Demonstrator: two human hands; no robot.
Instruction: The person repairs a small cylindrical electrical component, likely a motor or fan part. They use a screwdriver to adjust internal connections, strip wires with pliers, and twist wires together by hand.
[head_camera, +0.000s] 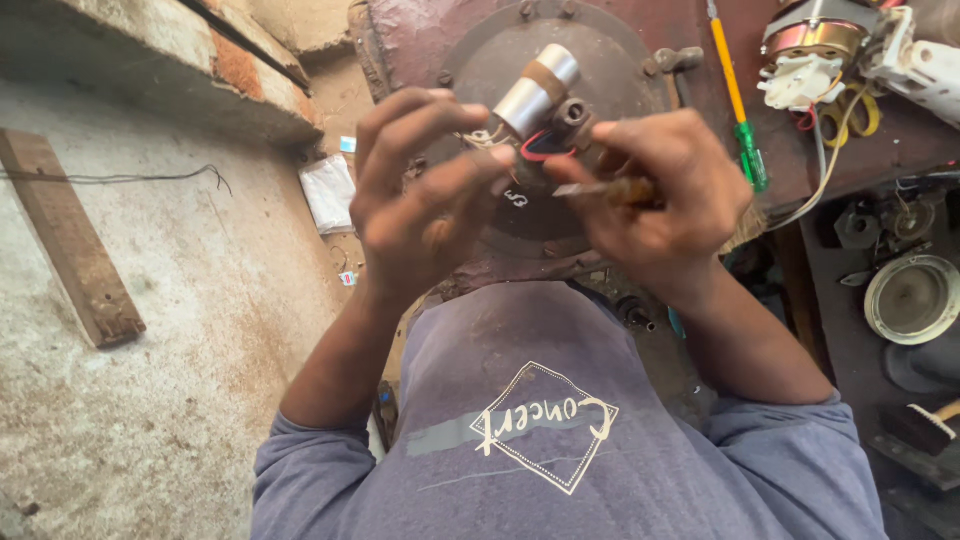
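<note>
- The left hand (420, 190) holds a small silver cylindrical metal part (535, 92) with a brown band, raised above the dark red-brown counter (620, 30); its fingers are closed around the lower end of the part, where thin red and black wires (545, 150) come out.
- The right hand (665, 185) grips a slim tool with a brown handle (610, 190); its fingers are wrapped tight on it, and the tip points toward the wires just beside the left fingertips.
- Judging by this, the work at the wired end looks to be underway, not finished; the wires hang loose and the part is apart from any housing.
- Beneath the hands lies a round dark metal plate (600, 60) with bolts at its rim, near the counter's front edge.
- Toward the right edge of the counter lie a screwdriver with a yellow shaft and green handle (738, 105), and a motor with copper winding and white plastic pieces (815, 50); both untouched.
- A round grey metal dish (912, 298) sits lower on the right, well apart from the hands.
</note>
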